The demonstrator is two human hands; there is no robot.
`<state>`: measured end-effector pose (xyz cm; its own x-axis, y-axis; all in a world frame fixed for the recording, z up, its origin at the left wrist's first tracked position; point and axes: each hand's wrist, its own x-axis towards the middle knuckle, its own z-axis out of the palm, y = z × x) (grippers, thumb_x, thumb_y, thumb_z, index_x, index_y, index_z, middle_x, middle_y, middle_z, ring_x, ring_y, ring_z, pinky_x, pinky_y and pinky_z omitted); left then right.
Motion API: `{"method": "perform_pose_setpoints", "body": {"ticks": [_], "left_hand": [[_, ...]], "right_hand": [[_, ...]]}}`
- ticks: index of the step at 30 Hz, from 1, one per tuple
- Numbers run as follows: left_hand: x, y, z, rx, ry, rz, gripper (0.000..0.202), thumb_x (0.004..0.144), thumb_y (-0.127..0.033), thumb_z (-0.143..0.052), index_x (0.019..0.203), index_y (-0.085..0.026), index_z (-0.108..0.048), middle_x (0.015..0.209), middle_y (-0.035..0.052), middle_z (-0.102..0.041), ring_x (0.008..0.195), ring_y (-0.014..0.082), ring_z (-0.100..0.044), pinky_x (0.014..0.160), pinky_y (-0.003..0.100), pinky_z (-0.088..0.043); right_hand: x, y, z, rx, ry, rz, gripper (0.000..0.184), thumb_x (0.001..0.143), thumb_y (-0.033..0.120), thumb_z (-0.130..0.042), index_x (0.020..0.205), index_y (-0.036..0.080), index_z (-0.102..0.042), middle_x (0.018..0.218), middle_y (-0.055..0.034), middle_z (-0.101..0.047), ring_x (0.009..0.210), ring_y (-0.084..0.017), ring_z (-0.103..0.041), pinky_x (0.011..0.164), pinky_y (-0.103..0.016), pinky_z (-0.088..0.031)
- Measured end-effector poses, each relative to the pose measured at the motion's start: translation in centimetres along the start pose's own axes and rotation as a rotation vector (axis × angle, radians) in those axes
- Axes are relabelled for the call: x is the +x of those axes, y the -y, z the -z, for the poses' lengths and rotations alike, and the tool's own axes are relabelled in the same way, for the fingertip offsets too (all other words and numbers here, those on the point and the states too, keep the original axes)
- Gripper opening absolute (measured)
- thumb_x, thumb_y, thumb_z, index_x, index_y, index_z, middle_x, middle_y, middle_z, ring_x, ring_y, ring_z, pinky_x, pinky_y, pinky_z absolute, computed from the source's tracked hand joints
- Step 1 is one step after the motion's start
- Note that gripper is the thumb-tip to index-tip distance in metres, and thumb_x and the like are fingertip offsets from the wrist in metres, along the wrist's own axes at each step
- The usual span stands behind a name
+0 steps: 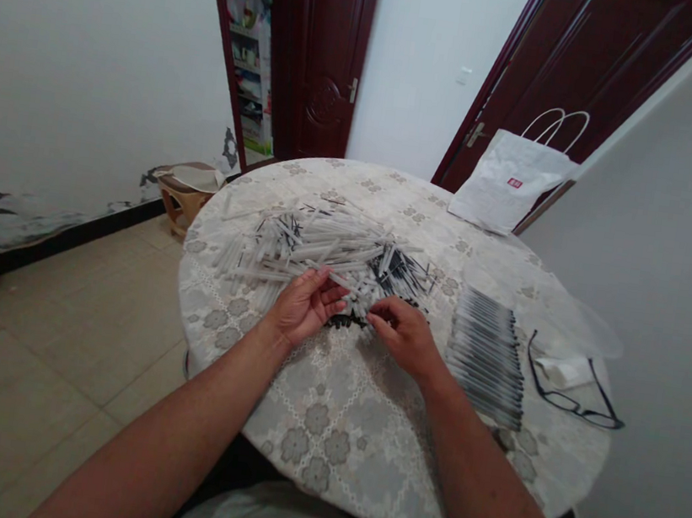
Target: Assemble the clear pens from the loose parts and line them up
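Observation:
A loose heap of clear pen barrels [315,246] lies across the middle of a round table [336,428] with a floral cloth. Beside it is a smaller heap of thin black refills [404,273], and small black caps [344,321] lie between my hands. My left hand [305,305] is curled with its fingers closed on one clear barrel at the heap's near edge. My right hand [404,330] is pinched near the caps, fingertips pointing toward the left hand; what it pinches is too small to name. A neat row of assembled pens [486,354] lies to the right.
Black-framed glasses [576,395] and clear plastic wrapping [567,322] lie at the table's right edge. A white paper bag [509,183] leans against the wall at the back right. A small stool [185,195] stands on the tiled floor to the left, by dark red doors.

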<state>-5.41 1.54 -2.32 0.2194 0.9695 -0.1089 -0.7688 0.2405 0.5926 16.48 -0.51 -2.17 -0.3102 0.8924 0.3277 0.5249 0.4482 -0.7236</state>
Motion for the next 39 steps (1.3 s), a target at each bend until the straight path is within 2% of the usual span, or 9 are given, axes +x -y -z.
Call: {"method": "perform_pose_setpoints", "body": {"ticks": [3,7,11,16,18,21,25,29,39], "left_hand": [[0.3,-0.3,0.1,-0.053,-0.061,-0.048,0.011,0.093,-0.025,-0.070,0.093,-0.017,-0.061,0.082,0.0020,-0.076,0.073,0.0167,-0.077,0.059,0.024,-0.062],[0.5,-0.1,0.2,-0.073,-0.061,-0.066,0.016,0.090,-0.026,-0.073,0.092,-0.016,-0.061,0.083,0.0029,-0.076,0.073,0.0164,-0.077,0.061,0.023,-0.062],[0.6,0.1,0.2,-0.074,-0.037,-0.084,0.017,0.088,-0.024,-0.075,0.092,-0.016,-0.061,0.085,0.0041,-0.077,0.076,0.0179,-0.077,0.061,0.024,-0.062],[0.6,0.3,0.3,-0.042,-0.020,-0.109,0.022,0.085,-0.024,-0.079,0.094,-0.017,-0.060,0.089,0.0052,-0.077,0.083,0.0205,-0.078,0.066,0.027,-0.064],[0.6,0.4,0.3,-0.023,-0.021,-0.113,0.025,0.084,-0.025,-0.080,0.096,-0.017,-0.059,0.090,0.0053,-0.077,0.084,0.0214,-0.078,0.068,0.029,-0.064],[0.5,0.4,0.1,0.007,-0.013,-0.119,0.031,0.083,-0.028,-0.081,0.098,-0.019,-0.056,0.092,0.0048,-0.076,0.085,0.0232,-0.078,0.073,0.033,-0.064],[0.2,0.7,-0.2,0.060,0.034,-0.109,0.037,0.081,-0.031,-0.083,0.101,-0.020,-0.053,0.095,0.0054,-0.076,0.090,0.0269,-0.078,0.082,0.043,-0.063],[0.0,1.2,-0.4,0.102,0.083,-0.083,0.039,0.082,-0.031,-0.082,0.103,-0.021,-0.050,0.102,0.0066,-0.075,0.093,0.0277,-0.078,0.085,0.045,-0.062],[-0.1,1.7,-0.6,0.135,0.157,-0.081,0.039,0.082,-0.032,-0.081,0.102,-0.021,-0.050,0.104,0.0072,-0.077,0.095,0.0257,-0.077,0.092,0.043,-0.057]], "right_hand": [[0.0,0.4,-0.5,-0.404,0.115,0.092,0.019,0.099,0.028,-0.055,0.107,0.021,-0.072,0.103,-0.0071,-0.068,0.096,-0.020,-0.063,0.083,-0.028,-0.046],[0.2,1.5,-1.7,-0.701,0.277,0.052,0.026,0.103,0.031,-0.049,0.109,0.025,-0.073,0.108,-0.0071,-0.067,0.098,-0.020,-0.064,0.078,-0.026,-0.045],[0.6,2.1,-2.8,-0.827,0.343,0.045,0.027,0.103,0.033,-0.047,0.110,0.027,-0.072,0.108,-0.0067,-0.067,0.094,-0.020,-0.064,0.073,-0.027,-0.044],[0.6,1.9,-3.6,-0.870,0.316,0.022,0.025,0.102,0.030,-0.048,0.101,0.023,-0.071,0.105,-0.0095,-0.068,0.088,-0.021,-0.065,0.068,-0.027,-0.044],[0.5,1.7,-3.7,-0.786,0.253,0.053,0.023,0.101,0.028,-0.048,0.101,0.021,-0.070,0.103,-0.0108,-0.068,0.087,-0.021,-0.065,0.070,-0.028,-0.045],[0.2,1.3,-3.5,-0.443,0.013,0.067,0.019,0.097,0.028,-0.053,0.101,0.019,-0.069,0.095,-0.0094,-0.071,0.085,-0.020,-0.065,0.075,-0.029,-0.048],[0.2,0.7,-3.0,0.253,-0.275,-0.153,0.018,0.091,0.037,-0.062,0.099,0.020,-0.064,0.085,-0.0041,-0.073,0.063,-0.015,-0.061,0.058,-0.027,-0.048],[0.6,0.4,-2.8,0.648,-0.307,-0.297,0.023,0.084,0.040,-0.069,0.096,0.021,-0.061,0.081,-0.0011,-0.073,0.047,-0.010,-0.051,0.041,-0.022,-0.037],[0.7,0.1,-3.5,0.781,-0.270,-0.287,0.026,0.084,0.041,-0.072,0.099,0.021,-0.063,0.068,0.0018,-0.068,0.045,-0.009,-0.050,0.040,-0.020,-0.036]]}}
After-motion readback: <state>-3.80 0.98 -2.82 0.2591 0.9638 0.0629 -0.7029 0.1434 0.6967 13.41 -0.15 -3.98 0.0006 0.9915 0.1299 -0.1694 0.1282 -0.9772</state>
